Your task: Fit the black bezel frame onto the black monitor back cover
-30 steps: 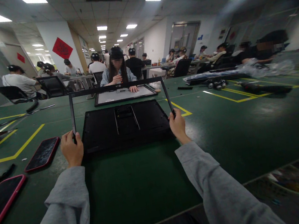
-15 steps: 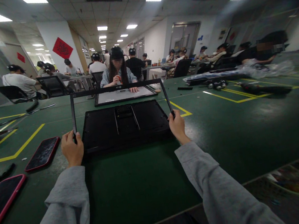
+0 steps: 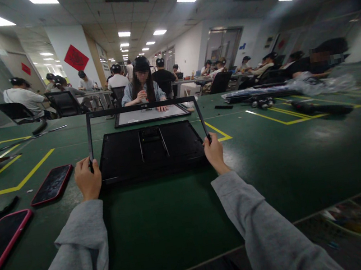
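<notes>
A thin black monitor bezel (image 3: 142, 107) is held upright, tilted, between my two hands. My left hand (image 3: 87, 178) is closed on its left side, thumb towards me. On the opposite side, my right hand (image 3: 214, 152) pinches the bezel near its lower right part. Within and behind the open frame lies a black monitor back cover (image 3: 124, 155) on the green table, with two metal rails at its middle. The bezel's lower edge is hard to tell apart from the dark cover.
Across the table (image 3: 168, 228) a person (image 3: 140, 86) works over a pale panel (image 3: 153, 113) with a dark rim. Two red-edged phones, one a black-screened phone (image 3: 52, 185), lie at left. Clear plastic wrap (image 3: 323, 82) and a dark tool (image 3: 322, 108) lie at right.
My hands and the bezel stay almost still. The orange thing in the hand of the person across the table no longer shows.
</notes>
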### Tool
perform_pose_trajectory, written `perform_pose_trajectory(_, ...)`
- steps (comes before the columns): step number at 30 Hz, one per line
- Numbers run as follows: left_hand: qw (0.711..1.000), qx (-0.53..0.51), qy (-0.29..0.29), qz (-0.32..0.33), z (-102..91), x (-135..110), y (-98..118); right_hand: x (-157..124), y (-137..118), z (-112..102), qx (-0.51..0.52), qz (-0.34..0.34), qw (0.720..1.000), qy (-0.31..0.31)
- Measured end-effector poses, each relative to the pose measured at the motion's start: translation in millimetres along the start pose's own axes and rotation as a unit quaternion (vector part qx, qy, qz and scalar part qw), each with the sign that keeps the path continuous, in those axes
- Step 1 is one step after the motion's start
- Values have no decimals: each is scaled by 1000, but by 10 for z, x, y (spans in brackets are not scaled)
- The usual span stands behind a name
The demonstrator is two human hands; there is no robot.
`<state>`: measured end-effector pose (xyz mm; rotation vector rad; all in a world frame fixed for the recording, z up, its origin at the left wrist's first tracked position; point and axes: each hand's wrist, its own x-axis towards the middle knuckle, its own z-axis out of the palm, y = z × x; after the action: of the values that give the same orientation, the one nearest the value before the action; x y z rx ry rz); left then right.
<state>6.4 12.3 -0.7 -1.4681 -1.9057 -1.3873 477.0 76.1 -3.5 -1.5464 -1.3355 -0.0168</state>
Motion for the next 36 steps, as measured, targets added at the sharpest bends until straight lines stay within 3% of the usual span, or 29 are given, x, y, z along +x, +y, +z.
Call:
perform_pose_trajectory(10, 1000, -11, 15, 6, -35, -6, 32, 1, -47, -32, 1, -5, 1000, 2)
perform_pose_trajectory(25, 993, -43, 106, 36, -151, -13, 209, -19, -203, -126, 36, -34, 994, 102)
perform_pose_trajectory(36, 994, -43, 100, 31, -126, 1, 160, -10, -191, -118, 37, -48, 992, 108)
